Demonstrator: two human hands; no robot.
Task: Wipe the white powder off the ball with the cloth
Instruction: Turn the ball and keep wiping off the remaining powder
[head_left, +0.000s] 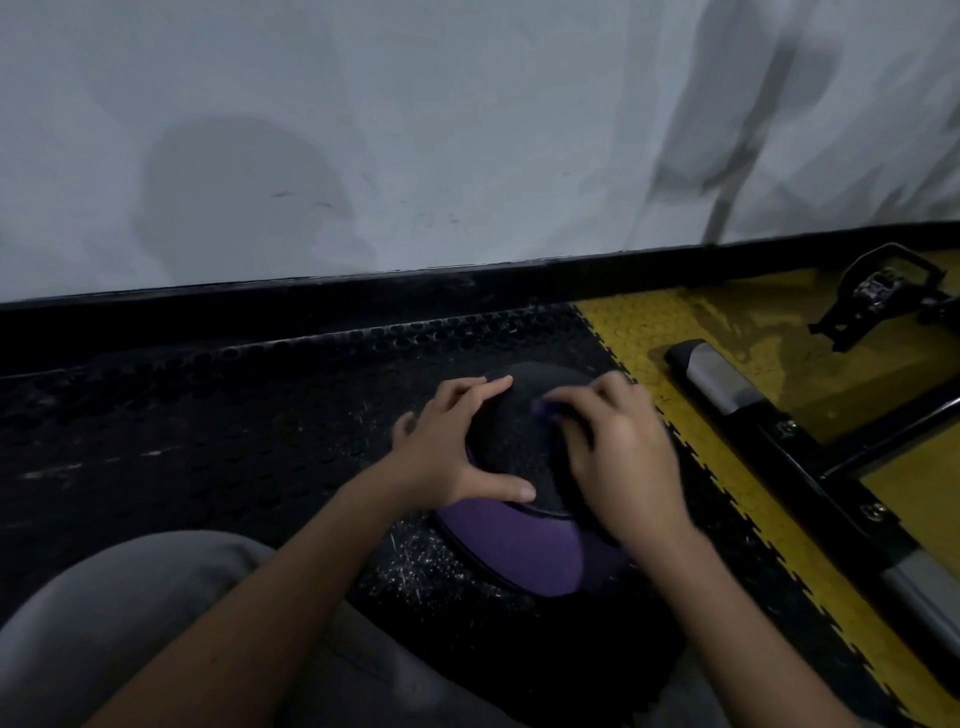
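A black and purple ball (514, 447) sits on the black perforated floor mat in front of my knees. My left hand (449, 447) rests spread on the ball's left side, fingers and thumb straight against it. My right hand (618, 447) lies on the ball's right side, blurred, and presses a dark cloth (569, 480) against the surface; a bluish edge of the cloth shows under the fingertips. White powder specks (415, 566) lie scattered on the mat below the ball.
A white wall (415, 130) with a black skirting rises just behind the ball. To the right is yellow studded flooring (675, 322) with a black and grey machine frame (737, 400) and a pedal (883, 291). My grey-trousered knee (130, 597) is at lower left.
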